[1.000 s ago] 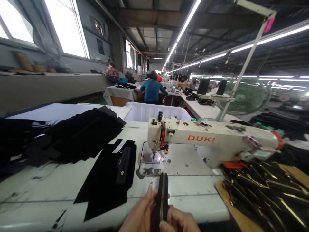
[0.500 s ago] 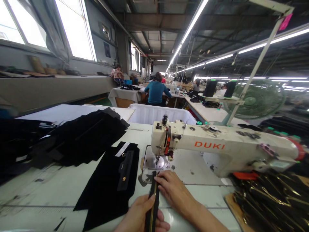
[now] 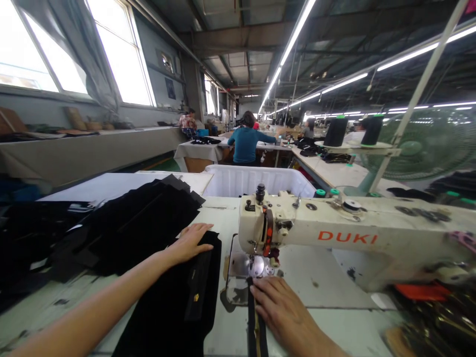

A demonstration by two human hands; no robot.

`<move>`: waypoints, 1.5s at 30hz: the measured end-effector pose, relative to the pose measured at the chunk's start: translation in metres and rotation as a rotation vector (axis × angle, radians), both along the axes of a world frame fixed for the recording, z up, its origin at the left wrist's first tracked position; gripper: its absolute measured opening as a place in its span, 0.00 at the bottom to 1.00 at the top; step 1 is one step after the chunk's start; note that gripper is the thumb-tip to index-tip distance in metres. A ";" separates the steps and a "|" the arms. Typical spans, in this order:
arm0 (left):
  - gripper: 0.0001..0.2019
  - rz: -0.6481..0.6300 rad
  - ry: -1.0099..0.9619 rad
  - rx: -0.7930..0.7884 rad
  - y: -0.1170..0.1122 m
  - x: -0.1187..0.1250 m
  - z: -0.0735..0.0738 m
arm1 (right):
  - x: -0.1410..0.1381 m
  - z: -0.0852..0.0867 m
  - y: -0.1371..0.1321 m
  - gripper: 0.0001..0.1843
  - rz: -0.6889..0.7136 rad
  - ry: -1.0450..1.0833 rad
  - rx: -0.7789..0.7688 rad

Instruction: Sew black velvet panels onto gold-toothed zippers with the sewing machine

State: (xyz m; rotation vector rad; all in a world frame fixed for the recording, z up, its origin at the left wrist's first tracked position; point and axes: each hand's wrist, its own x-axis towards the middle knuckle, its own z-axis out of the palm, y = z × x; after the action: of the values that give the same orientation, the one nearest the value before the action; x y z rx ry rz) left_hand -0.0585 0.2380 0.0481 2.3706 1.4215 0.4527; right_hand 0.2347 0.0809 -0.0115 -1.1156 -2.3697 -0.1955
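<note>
My right hand [image 3: 279, 307] lies flat, fingers stretched, on a narrow black strip [image 3: 254, 325] that runs toward the needle plate [image 3: 241, 270] of the cream DUKI sewing machine [image 3: 334, 233]. Further left, my left hand [image 3: 189, 242] rests open on the top edge of a black fabric panel [image 3: 178, 307] with a sewn placket and small gold studs. The panel lies on the white table [image 3: 223, 337] just left of the machine.
A pile of black fabric pieces [image 3: 122, 225] covers the table's left. A white bin [image 3: 256, 179] stands behind the machine. Black and gold strips [image 3: 439, 322] are heaped at the right. Thread cones [image 3: 336, 130] and a green fan [image 3: 431, 144] stand beyond. A person in blue [image 3: 246, 141] sits ahead.
My left hand has let go of the strip and reached up-left onto the black panel. My right hand stays on the strip near the needle plate. The view has moved closer.
</note>
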 end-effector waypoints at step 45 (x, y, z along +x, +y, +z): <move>0.42 -0.325 0.086 0.275 -0.147 0.074 -0.040 | -0.006 -0.006 -0.006 0.19 -0.063 0.014 0.032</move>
State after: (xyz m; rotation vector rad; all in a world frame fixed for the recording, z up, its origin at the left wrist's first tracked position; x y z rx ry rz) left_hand 0.0151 0.0910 0.0084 2.8068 1.0300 0.4885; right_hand 0.2284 0.0747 -0.0179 -1.1737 -2.3125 -0.2458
